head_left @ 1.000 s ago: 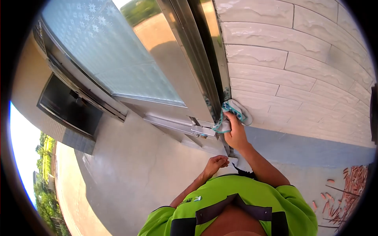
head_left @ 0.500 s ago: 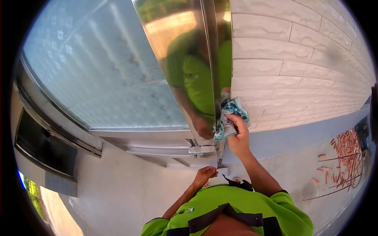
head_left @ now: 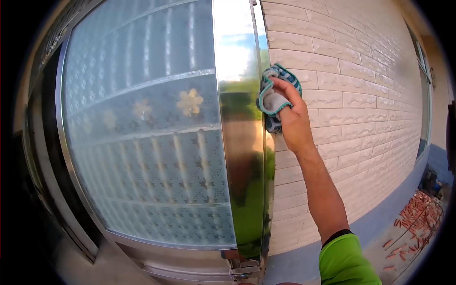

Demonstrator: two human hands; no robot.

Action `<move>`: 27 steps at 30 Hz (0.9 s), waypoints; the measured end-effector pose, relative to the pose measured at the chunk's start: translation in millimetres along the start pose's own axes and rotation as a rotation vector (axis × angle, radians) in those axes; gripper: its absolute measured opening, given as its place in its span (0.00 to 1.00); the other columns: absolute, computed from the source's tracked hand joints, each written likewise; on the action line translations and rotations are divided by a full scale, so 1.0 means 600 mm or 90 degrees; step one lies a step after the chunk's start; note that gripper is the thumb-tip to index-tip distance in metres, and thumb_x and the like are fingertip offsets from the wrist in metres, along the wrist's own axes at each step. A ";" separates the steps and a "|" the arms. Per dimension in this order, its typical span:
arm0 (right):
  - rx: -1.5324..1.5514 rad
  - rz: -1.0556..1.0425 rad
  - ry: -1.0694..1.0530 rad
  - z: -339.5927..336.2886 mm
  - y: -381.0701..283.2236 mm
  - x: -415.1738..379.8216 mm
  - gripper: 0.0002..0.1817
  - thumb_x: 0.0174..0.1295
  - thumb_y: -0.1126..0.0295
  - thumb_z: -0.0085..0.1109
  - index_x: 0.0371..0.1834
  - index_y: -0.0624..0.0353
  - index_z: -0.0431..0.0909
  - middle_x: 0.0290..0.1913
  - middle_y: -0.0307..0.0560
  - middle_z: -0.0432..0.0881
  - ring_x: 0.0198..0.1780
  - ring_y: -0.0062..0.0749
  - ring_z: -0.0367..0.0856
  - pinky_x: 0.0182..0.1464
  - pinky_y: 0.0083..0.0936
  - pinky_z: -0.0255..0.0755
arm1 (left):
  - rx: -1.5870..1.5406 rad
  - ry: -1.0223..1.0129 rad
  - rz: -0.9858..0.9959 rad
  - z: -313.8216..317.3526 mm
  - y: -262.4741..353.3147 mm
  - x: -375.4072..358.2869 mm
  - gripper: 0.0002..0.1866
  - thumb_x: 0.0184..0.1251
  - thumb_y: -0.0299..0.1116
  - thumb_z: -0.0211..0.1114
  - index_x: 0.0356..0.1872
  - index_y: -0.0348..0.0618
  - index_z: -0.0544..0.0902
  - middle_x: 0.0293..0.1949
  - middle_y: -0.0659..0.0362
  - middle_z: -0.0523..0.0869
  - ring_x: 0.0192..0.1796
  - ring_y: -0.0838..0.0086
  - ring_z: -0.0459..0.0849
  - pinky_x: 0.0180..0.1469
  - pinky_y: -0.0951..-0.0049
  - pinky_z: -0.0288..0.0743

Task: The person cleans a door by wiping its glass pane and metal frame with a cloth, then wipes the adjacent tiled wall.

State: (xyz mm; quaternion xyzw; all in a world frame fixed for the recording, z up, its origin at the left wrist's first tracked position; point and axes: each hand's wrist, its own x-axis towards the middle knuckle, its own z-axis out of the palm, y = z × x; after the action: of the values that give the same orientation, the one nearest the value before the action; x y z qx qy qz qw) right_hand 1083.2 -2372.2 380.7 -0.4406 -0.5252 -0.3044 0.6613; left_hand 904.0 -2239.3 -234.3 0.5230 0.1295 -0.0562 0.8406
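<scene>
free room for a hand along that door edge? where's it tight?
Free: the steel stile below the right hand, bordered by frosted glass and brick wall; also the stile above the cloth. Tight: at the cloth, pressed to the stile's edge, and around the hardware at the bottom.

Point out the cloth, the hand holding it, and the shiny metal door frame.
cloth [head_left: 273, 97], head view, on its grey middle fold.
right hand [head_left: 294, 121], head view, on the back of the hand.
metal door frame [head_left: 240, 142], head view, on its reflective front face.

Soft cloth [head_left: 275, 97]; glossy metal door frame [head_left: 240, 142]; frosted, seemingly glass pane [head_left: 147, 142].
</scene>
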 end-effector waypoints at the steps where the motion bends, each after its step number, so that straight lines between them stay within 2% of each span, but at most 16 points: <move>1: -0.016 -0.015 0.028 0.008 -0.012 0.033 0.19 0.70 0.74 0.51 0.63 0.65 0.73 0.59 0.50 0.81 0.61 0.31 0.77 0.64 0.25 0.69 | -0.001 0.002 0.002 -0.001 0.002 0.002 0.14 0.74 0.35 0.63 0.48 0.33 0.83 0.41 0.52 0.87 0.42 0.66 0.85 0.50 0.66 0.79; 2: -0.036 -0.037 0.013 0.008 -0.015 0.068 0.21 0.70 0.74 0.49 0.66 0.65 0.72 0.64 0.47 0.76 0.64 0.29 0.72 0.66 0.23 0.66 | -0.002 0.003 0.007 -0.003 0.006 0.003 0.14 0.74 0.35 0.63 0.48 0.33 0.83 0.40 0.52 0.87 0.42 0.66 0.85 0.49 0.66 0.79; 5: -0.055 -0.140 0.023 0.011 -0.011 0.156 0.22 0.68 0.77 0.47 0.67 0.63 0.72 0.65 0.49 0.76 0.65 0.30 0.72 0.66 0.22 0.65 | -0.005 0.012 0.016 -0.009 0.009 0.003 0.13 0.73 0.35 0.63 0.47 0.34 0.84 0.39 0.53 0.87 0.40 0.67 0.84 0.47 0.66 0.78; 8: -0.300 -0.355 0.092 -0.009 -0.001 0.196 0.24 0.65 0.78 0.46 0.66 0.62 0.72 0.62 0.50 0.79 0.64 0.33 0.75 0.65 0.24 0.67 | -0.005 0.016 0.023 -0.016 0.005 0.003 0.12 0.73 0.36 0.63 0.45 0.35 0.84 0.38 0.54 0.87 0.39 0.68 0.83 0.45 0.66 0.78; 9: -0.352 -0.373 0.130 -0.019 0.007 0.194 0.27 0.55 0.76 0.47 0.62 0.56 0.76 0.53 0.61 0.83 0.62 0.55 0.75 0.66 0.39 0.66 | -0.006 0.014 0.027 -0.020 0.005 0.004 0.12 0.73 0.36 0.63 0.45 0.36 0.84 0.38 0.54 0.87 0.38 0.68 0.83 0.45 0.66 0.77; 10: -0.360 -0.365 0.130 -0.029 0.018 0.185 0.27 0.55 0.76 0.47 0.62 0.56 0.76 0.53 0.61 0.83 0.62 0.55 0.75 0.66 0.39 0.66 | -0.004 0.013 0.033 -0.026 -0.008 0.008 0.12 0.72 0.36 0.63 0.44 0.36 0.85 0.38 0.55 0.87 0.38 0.68 0.83 0.44 0.66 0.77; 12: -0.605 -0.459 0.072 -0.055 0.038 0.155 0.26 0.57 0.78 0.45 0.61 0.60 0.76 0.60 0.60 0.79 0.62 0.57 0.75 0.66 0.36 0.66 | -0.003 0.002 0.035 -0.028 -0.015 0.016 0.12 0.72 0.36 0.63 0.43 0.37 0.85 0.37 0.55 0.87 0.37 0.69 0.82 0.43 0.66 0.77; 13: -0.636 -0.459 0.055 -0.056 0.038 0.129 0.28 0.54 0.78 0.45 0.60 0.60 0.77 0.59 0.62 0.79 0.60 0.63 0.72 0.67 0.43 0.65 | -0.001 -0.006 0.037 -0.031 -0.019 0.019 0.11 0.72 0.36 0.63 0.43 0.37 0.85 0.37 0.56 0.87 0.36 0.69 0.82 0.42 0.66 0.76; 14: -0.615 -0.448 0.037 -0.059 0.033 0.098 0.27 0.55 0.78 0.45 0.61 0.58 0.77 0.58 0.60 0.79 0.62 0.61 0.73 0.67 0.42 0.64 | 0.000 -0.013 0.037 -0.033 -0.023 0.022 0.11 0.72 0.36 0.63 0.43 0.37 0.85 0.36 0.56 0.87 0.36 0.69 0.82 0.42 0.66 0.76; 16: -0.522 -0.242 -0.060 -0.077 0.034 0.036 0.27 0.54 0.78 0.47 0.61 0.58 0.78 0.60 0.60 0.79 0.63 0.61 0.72 0.69 0.42 0.63 | 0.000 -0.030 0.041 -0.039 -0.037 0.029 0.11 0.72 0.36 0.63 0.42 0.38 0.85 0.36 0.56 0.87 0.35 0.70 0.81 0.40 0.67 0.76; 20: -0.709 -0.340 0.029 -0.133 0.038 -0.074 0.28 0.53 0.75 0.52 0.61 0.57 0.77 0.55 0.60 0.82 0.65 0.61 0.72 0.71 0.45 0.59 | -0.059 -0.193 0.095 -0.097 -0.111 0.080 0.10 0.71 0.36 0.64 0.40 0.39 0.86 0.34 0.58 0.87 0.33 0.71 0.80 0.38 0.67 0.75; 21: -0.761 -0.304 0.054 -0.166 0.034 -0.090 0.28 0.53 0.75 0.51 0.61 0.59 0.77 0.54 0.61 0.82 0.63 0.59 0.74 0.70 0.42 0.61 | -0.059 -0.275 0.043 -0.087 -0.080 0.075 0.13 0.73 0.41 0.65 0.40 0.39 0.85 0.32 0.60 0.84 0.33 0.74 0.78 0.37 0.69 0.73; 22: -0.784 -0.268 0.069 -0.178 0.045 -0.099 0.28 0.53 0.75 0.51 0.61 0.62 0.76 0.54 0.62 0.82 0.62 0.57 0.76 0.68 0.40 0.63 | 0.020 -0.025 -0.022 -0.037 -0.035 0.011 0.17 0.76 0.36 0.62 0.53 0.29 0.81 0.45 0.49 0.88 0.48 0.62 0.88 0.58 0.64 0.81; 25: -0.556 -0.141 0.185 -0.232 0.044 -0.090 0.27 0.55 0.77 0.51 0.62 0.70 0.72 0.52 0.56 0.82 0.55 0.36 0.80 0.59 0.28 0.72 | 0.019 0.033 0.013 0.011 -0.005 -0.019 0.18 0.76 0.37 0.61 0.53 0.28 0.81 0.45 0.49 0.87 0.49 0.63 0.87 0.60 0.65 0.80; 26: -0.439 -0.160 0.212 -0.247 0.065 -0.081 0.27 0.54 0.71 0.59 0.59 0.67 0.73 0.53 0.61 0.81 0.52 0.49 0.83 0.56 0.31 0.75 | 0.024 0.008 -0.003 0.022 0.006 -0.021 0.18 0.76 0.37 0.61 0.53 0.28 0.81 0.46 0.49 0.87 0.49 0.64 0.87 0.60 0.65 0.80; 27: -0.460 -0.160 0.219 -0.237 0.060 -0.078 0.26 0.53 0.73 0.56 0.59 0.67 0.73 0.53 0.62 0.80 0.54 0.54 0.79 0.59 0.36 0.72 | 0.044 -0.041 -0.037 0.026 0.013 -0.026 0.19 0.76 0.38 0.61 0.52 0.28 0.81 0.46 0.49 0.87 0.49 0.65 0.86 0.61 0.65 0.79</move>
State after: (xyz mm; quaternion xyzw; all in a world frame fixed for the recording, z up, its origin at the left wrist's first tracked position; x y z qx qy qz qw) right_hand 1162.8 -2487.9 317.5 -0.5198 -0.3159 -0.6165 0.5000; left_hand 893.1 -2250.5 -216.7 0.5454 0.1154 -0.1017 0.8239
